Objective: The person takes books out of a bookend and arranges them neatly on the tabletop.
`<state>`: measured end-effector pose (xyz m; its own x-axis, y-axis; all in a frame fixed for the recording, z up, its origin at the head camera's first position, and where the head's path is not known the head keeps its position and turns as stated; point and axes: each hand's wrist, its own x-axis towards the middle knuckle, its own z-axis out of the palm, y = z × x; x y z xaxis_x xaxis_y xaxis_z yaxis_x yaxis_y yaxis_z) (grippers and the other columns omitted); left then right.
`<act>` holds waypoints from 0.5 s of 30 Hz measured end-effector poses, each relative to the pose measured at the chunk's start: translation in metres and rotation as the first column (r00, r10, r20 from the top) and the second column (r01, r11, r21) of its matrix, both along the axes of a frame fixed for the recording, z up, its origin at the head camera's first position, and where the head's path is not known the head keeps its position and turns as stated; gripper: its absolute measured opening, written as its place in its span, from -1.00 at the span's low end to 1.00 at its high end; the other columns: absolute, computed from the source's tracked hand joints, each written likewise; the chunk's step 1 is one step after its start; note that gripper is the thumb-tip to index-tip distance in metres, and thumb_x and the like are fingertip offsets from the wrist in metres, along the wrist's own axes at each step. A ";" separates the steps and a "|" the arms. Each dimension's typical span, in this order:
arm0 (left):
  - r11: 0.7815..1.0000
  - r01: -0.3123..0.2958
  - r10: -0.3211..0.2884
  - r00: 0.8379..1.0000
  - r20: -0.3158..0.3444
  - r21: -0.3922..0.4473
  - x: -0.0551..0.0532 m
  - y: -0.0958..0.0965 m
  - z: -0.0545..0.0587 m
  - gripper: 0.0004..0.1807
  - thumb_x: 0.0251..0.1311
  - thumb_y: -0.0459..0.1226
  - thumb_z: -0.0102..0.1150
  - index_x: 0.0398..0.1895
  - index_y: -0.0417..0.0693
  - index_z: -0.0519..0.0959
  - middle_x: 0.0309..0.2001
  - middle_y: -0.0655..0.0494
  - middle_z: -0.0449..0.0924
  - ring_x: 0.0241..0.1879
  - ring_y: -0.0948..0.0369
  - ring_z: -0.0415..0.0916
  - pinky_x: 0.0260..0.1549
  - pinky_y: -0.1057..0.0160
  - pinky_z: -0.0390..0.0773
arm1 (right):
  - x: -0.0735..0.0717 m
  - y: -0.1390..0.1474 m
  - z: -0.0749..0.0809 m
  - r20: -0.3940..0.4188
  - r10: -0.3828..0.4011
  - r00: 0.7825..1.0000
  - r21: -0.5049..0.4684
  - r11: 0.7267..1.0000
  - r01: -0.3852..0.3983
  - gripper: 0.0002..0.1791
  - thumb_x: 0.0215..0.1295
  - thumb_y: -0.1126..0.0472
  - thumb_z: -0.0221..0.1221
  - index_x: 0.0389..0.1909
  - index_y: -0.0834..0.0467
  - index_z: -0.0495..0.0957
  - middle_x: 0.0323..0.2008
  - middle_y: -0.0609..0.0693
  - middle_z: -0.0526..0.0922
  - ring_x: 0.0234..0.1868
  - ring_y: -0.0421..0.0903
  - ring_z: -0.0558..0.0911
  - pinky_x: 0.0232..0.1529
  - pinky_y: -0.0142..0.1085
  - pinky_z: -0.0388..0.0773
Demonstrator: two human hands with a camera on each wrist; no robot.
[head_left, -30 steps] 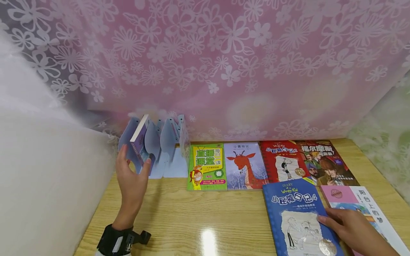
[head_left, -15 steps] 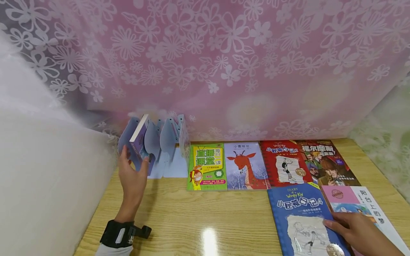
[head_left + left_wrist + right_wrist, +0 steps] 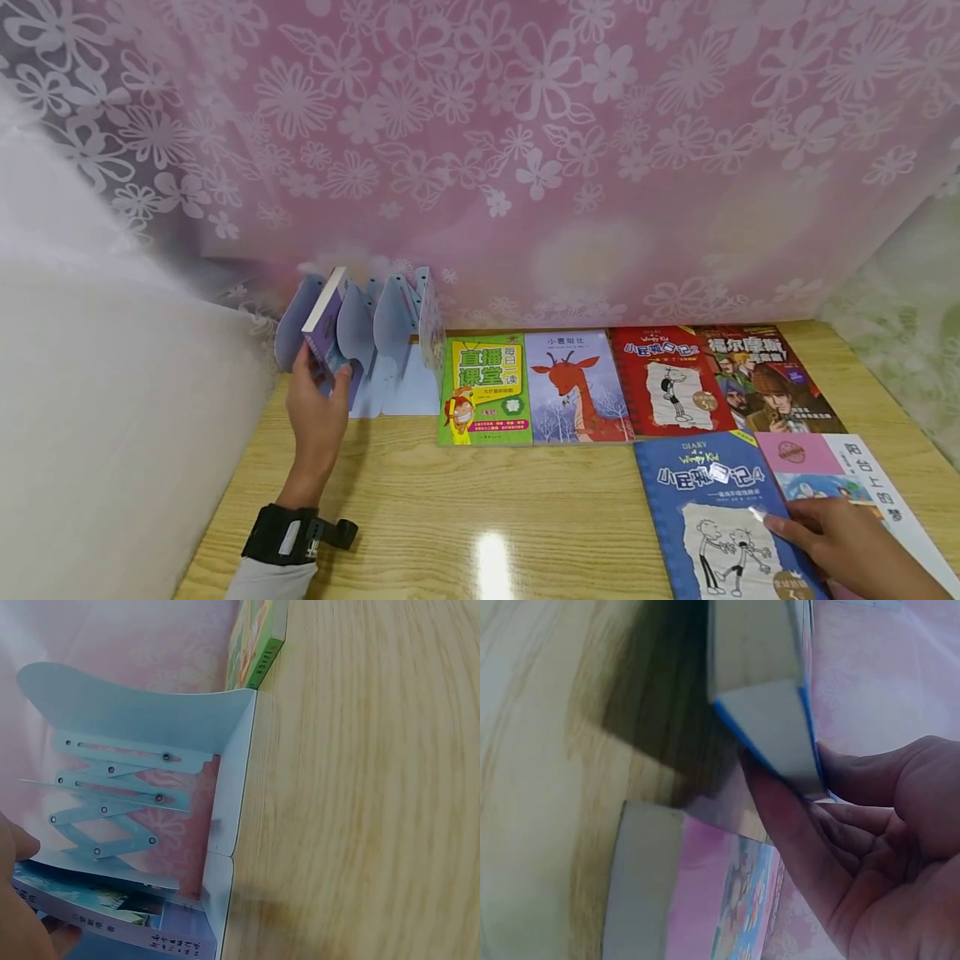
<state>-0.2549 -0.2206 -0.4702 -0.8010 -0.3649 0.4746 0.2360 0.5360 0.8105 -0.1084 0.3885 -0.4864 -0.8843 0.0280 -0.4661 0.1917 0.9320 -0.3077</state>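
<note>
My left hand (image 3: 318, 421) grips a thick purple book (image 3: 321, 327) by its spine, thumb on one side and fingers on the other. That book stands, leaning slightly, in the leftmost slot of a light-blue expandable bookend (image 3: 392, 321). In the left wrist view, the spine of the purple book (image 3: 112, 919) lies between thumb and fingers. My right hand (image 3: 843, 529) pinches the right edge of a blue comic diary book (image 3: 697, 471). Seen from the right wrist, the blue book (image 3: 769, 731) is raised off the table, above a pink-and-white book (image 3: 705, 892).
Along the back lie a green book (image 3: 483, 392), a deer picture book (image 3: 573, 387), a red diary book (image 3: 671, 383) and a brown detective book (image 3: 768, 379). A pink floral curtain (image 3: 525, 167) hangs behind. A white wall-like surface (image 3: 112, 400) bounds the left side.
My left fingers have moved right, from beside the bookend's left panel onto the purple book. My right hand has carried the blue book slightly right and down in view.
</note>
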 end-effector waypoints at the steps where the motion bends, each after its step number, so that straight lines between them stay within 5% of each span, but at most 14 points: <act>1: 1.000 0.001 -0.001 1.000 -0.003 0.000 0.000 0.000 0.000 -0.26 0.40 -0.34 0.25 0.60 -0.15 0.20 0.39 -0.28 0.44 0.30 -0.13 0.53 0.26 -0.19 0.57 | 0.000 0.000 0.000 -0.002 0.003 1.000 0.006 1.000 -0.003 -0.23 0.42 -0.20 0.22 0.05 0.55 0.60 -0.36 0.00 0.74 -0.35 -0.12 0.55 -0.27 -0.22 0.54; 6: 1.000 -0.011 0.011 1.000 -0.021 -0.017 -0.002 -0.001 -0.001 -0.31 0.41 -0.34 0.24 0.56 -0.22 0.26 0.31 -0.30 0.52 0.23 -0.11 0.59 0.14 -0.12 0.63 | -0.001 0.000 0.000 0.003 -0.005 1.000 0.026 1.000 0.005 -0.25 0.41 -0.19 0.23 -0.03 0.55 0.64 -0.34 0.06 0.78 -0.38 -0.12 0.56 -0.27 -0.14 0.63; 15: 0.996 -0.048 0.047 0.999 -0.016 -0.079 -0.009 -0.002 -0.004 -0.42 0.41 -0.34 0.25 0.44 -0.29 0.38 0.21 -0.34 0.60 0.09 -0.14 0.65 0.00 -0.14 0.67 | -0.007 -0.005 0.002 -0.028 -0.021 0.999 0.060 0.998 0.023 -0.44 0.46 -0.09 0.23 -0.24 0.43 0.73 -0.55 -0.06 0.62 -0.44 -0.12 0.49 -0.35 -0.18 0.39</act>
